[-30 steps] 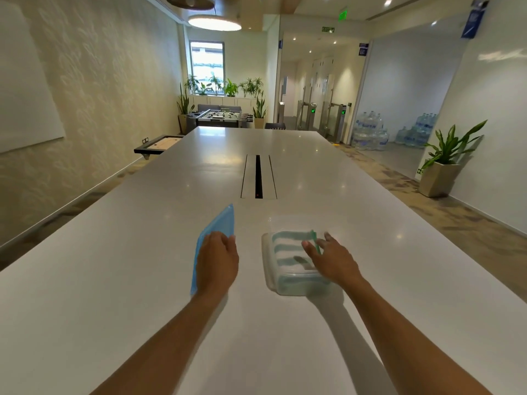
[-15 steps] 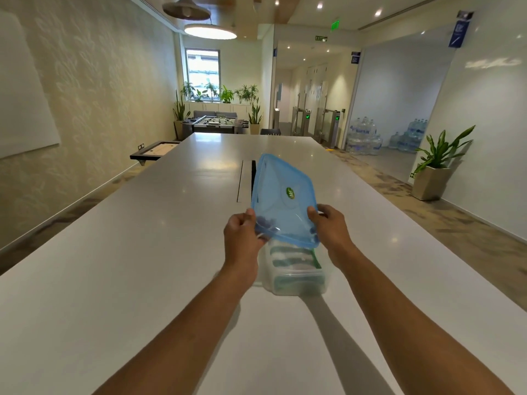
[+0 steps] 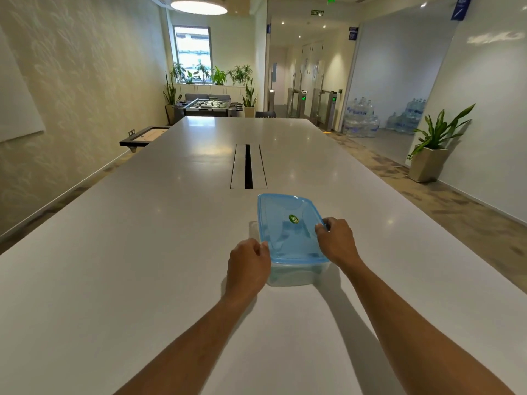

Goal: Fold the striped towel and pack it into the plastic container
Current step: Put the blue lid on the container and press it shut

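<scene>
A clear plastic container (image 3: 296, 273) stands on the white table (image 3: 142, 252) just ahead of me. A translucent blue lid (image 3: 288, 232) with a small green sticker lies flat on top of it. My left hand (image 3: 248, 266) grips the lid's near left edge. My right hand (image 3: 336, 240) holds its right edge. The striped towel is inside; through the lid and wall it shows only as a faint pale shape.
A long cable slot (image 3: 248, 166) runs down the table's middle, beyond the container. A potted plant (image 3: 433, 149) stands on the floor at the right. Water bottles are stacked by the far wall.
A second ago the lid lay to the left of the container, with the towel showing inside. Both hands lifted the lid over and lowered it flat onto the container.
</scene>
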